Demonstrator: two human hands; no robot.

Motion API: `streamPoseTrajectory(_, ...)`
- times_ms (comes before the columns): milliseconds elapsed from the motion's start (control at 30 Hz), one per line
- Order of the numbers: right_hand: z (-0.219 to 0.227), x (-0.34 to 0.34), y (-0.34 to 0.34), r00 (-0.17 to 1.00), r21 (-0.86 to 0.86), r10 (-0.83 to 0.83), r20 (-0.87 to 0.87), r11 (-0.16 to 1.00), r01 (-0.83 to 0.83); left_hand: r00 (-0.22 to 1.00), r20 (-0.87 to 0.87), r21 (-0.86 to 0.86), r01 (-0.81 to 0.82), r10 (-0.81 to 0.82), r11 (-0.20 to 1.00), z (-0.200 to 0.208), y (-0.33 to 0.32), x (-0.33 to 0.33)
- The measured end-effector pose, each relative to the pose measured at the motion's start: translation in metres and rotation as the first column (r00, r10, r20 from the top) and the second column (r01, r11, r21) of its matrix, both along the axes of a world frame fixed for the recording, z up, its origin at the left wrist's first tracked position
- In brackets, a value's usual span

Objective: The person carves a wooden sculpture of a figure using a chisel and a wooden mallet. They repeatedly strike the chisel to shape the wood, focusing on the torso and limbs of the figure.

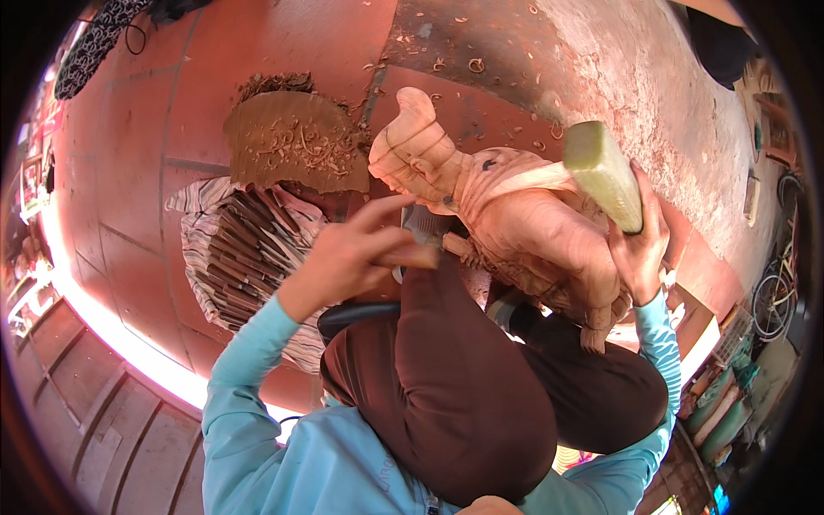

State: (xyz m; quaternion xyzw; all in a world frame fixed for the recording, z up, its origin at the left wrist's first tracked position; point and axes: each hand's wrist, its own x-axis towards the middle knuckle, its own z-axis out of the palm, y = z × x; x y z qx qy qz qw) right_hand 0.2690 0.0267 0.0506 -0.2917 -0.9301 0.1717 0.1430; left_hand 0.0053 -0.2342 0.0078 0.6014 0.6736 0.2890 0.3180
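A carved wooden figure is placed in front of the person's bent legs, in the middle of the view and a little to its right, with its head leaned toward the upper left and its lower part seen against the dark trousers of the right leg. By the left hand, a wooden tool handle is held in bent fingers near the front of the figure; whether the figure is touched by this hand or its tool cannot be told. By the right hand, closed along its far edge, a pale green block is gripped above the figure's shoulder. To the left, many slim tools are laid close together on a striped cloth. Beyond them, a brown sheet is strewn with curled shavings, and more shavings are scattered across the reddish tiled floor. On the right, the space is bounded by a worn wall, beyond which a bicycle is seen.
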Motion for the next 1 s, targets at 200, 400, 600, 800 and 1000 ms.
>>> streamPoseTrajectory(200, -0.007, 0.001, -0.006, 0.988, -0.016, -0.149, -0.028, 0.989, 0.149, 0.977, 0.195, -0.108, 0.112, -0.089, 0.988, -0.023, 0.043, 0.029)
streamPoseTrajectory(400, -0.013, 0.002, -0.004, 0.983, -0.066, -0.184, -0.002, 0.981, 0.183, 0.921, 0.353, 0.045, 0.159, -0.164, 0.986, -0.043, 0.033, 0.033)
streamPoseTrajectory(600, -0.012, 0.002, -0.007, 0.975, -0.056, -0.221, -0.001, 0.974, 0.220, 0.930, 0.237, -0.343, -0.189, 0.279, 0.920, -0.038, -0.040, -0.005)
streamPoseTrajectory(800, -0.019, 0.001, -0.006, 0.977, -0.024, -0.213, 0.007, 0.977, 0.213, 0.737, -0.303, -0.359, -0.676, 0.605, 0.643, -0.087, -0.202, -0.040)
streamPoseTrajectory(1000, -0.021, 0.004, -0.006, 0.975, -0.093, -0.224, -0.005, 0.970, 0.223, 0.518, -0.160, -0.419, -0.806, 0.840, 0.418, -0.155, -0.346, -0.024)
